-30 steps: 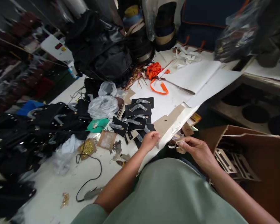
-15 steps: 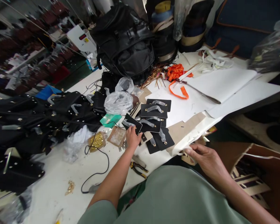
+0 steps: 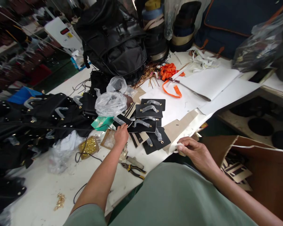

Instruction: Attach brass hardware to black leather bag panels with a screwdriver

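My left hand [image 3: 121, 135] reaches over the white table and its fingers rest on a small black leather panel [image 3: 122, 120] with a plastic-wrapped handle. More black panels [image 3: 149, 110] lie fanned out just to its right, the nearest one [image 3: 157, 141] by the table edge. My right hand [image 3: 195, 151] is at the table's front edge, its fingers curled and pinching a small pale piece [image 3: 180, 149] beside the brown card sheet [image 3: 179, 125]. Pliers [image 3: 133, 169] lie on the table below my left wrist.
A heap of black bags [image 3: 44, 116] fills the left. A black backpack [image 3: 115, 47], clear plastic bags [image 3: 110, 102], an orange ribbon [image 3: 168, 73], white paper sheets [image 3: 207, 81] and gold fittings [image 3: 88, 146] lie about. An open cardboard box [image 3: 257, 166] stands at the right.
My left hand moved from the table's front edge leftward onto the small black panel. My right hand stayed at the edge, fingers curling tighter. The camera view shifted.
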`<state>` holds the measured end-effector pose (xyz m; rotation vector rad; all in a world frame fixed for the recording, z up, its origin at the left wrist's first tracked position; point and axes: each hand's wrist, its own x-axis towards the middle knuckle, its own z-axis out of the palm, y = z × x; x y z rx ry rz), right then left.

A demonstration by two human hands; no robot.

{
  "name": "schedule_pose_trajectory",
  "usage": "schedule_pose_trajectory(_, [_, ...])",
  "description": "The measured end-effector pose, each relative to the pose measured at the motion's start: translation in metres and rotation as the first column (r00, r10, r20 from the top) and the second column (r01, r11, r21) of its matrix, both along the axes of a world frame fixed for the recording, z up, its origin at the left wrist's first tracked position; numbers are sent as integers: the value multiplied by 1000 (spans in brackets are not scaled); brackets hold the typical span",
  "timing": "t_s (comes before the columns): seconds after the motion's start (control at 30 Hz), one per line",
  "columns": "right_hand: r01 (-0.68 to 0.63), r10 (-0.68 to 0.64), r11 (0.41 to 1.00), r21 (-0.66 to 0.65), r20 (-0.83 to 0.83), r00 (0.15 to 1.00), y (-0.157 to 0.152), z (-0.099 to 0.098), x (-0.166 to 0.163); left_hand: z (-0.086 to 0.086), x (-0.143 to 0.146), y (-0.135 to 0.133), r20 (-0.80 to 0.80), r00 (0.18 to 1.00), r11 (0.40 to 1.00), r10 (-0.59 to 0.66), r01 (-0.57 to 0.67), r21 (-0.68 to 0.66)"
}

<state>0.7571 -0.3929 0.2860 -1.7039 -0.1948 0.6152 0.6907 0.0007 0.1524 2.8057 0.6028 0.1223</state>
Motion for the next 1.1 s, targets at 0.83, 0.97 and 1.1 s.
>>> schedule_pose_trajectory(0.83, [-295, 252, 946, 131, 271, 929, 30, 25, 43, 198, 6, -169, 69, 947, 194, 314, 7, -981])
schedule_pose_trajectory(0.97, [-204, 176, 968, 145, 186, 967, 15, 20, 41, 171, -6, -203, 52, 926, 79, 375, 24, -997])
schedule_pose_trajectory(1.1, [-120, 112, 977, 176, 53, 992, 7, 21, 42, 152, -13, -225, 127, 948, 258, 293, 49, -965])
